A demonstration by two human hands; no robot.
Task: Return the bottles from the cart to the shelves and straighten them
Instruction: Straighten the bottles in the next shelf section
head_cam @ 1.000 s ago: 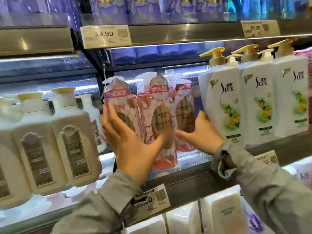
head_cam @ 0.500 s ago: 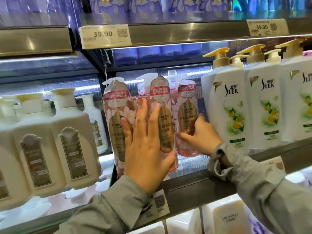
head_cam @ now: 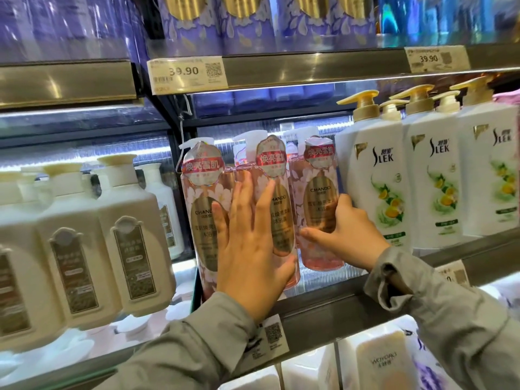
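Entry: head view, shelf-facing step.

Three pink pump bottles stand in a row on the shelf (head_cam: 323, 313), between the cream bottles (head_cam: 132, 243) toward its left end and the white SLEK bottles (head_cam: 377, 187) toward its right. No cart in view, so I cannot tell how many bottles are left to bring.

Left hand (head_cam: 247, 249): released, fingers straight and spread, palm flat against the fronts of the left pink bottle (head_cam: 199, 198) and the middle pink bottle (head_cam: 282, 218). It presses on them and grips nothing.

Right hand (head_cam: 346, 229): grasping the right pink bottle (head_cam: 319, 198) low on its body, thumb across the front, fingers wrapped round the side next to the SLEK bottles.

Position: all three are upright with labels facing out. The right one seems to sit further back from the shelf's front edge than the other two, though the wide lens may exaggerate this.

Judgement: these bottles are already on the shelf, so the step in hand is straightening.

Next move calls for:
- bringing the three fronts into one line parallel to the front edge
- a light twist of the right bottle if its label is off square
- keeping the flat palm gentle, since the bottles are tall, narrow and closely packed, and a hard push could tip one into the row behind.
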